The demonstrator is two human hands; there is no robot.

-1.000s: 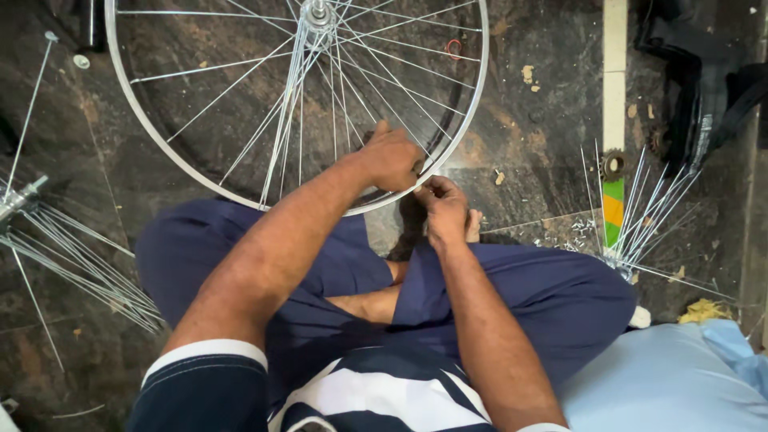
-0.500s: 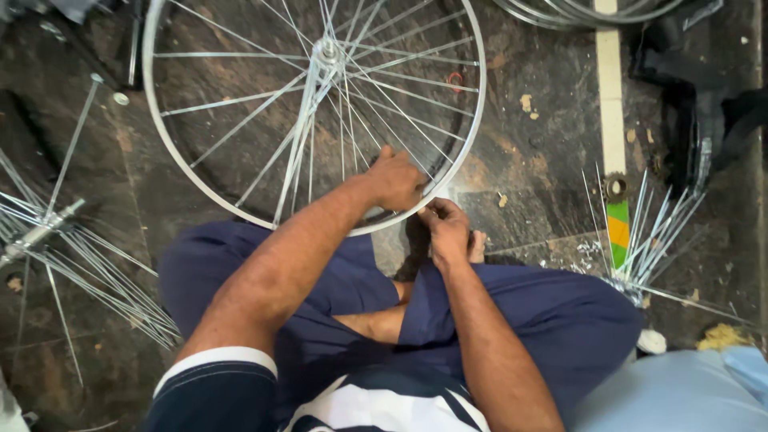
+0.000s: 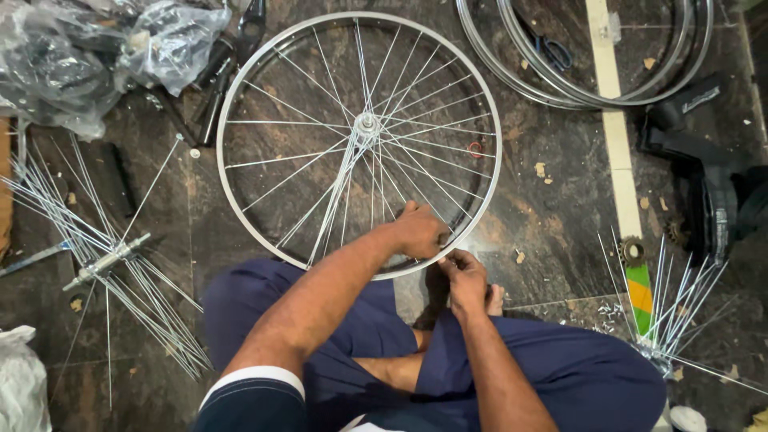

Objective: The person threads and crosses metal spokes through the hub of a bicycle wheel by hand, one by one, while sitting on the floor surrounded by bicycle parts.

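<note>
Wheel (image 3: 360, 136) lies flat ahead of you; both hands pinch its near rim, left hand (image 3: 420, 230) just inside, right hand (image 3: 464, 276) outside, seemingly on a spoke end.

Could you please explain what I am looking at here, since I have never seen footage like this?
The camera sits on a person's head and looks down at their lap and hands. They sit cross-legged on a dark stone floor. Before them lies a bicycle wheel with thin spokes. The left hand rests on its rim, and the right hand pinches at the rim edge beside it; what its fingers hold is too small to tell. Around lie a loose hub with spokes, spare rims and plastic bags.
</note>
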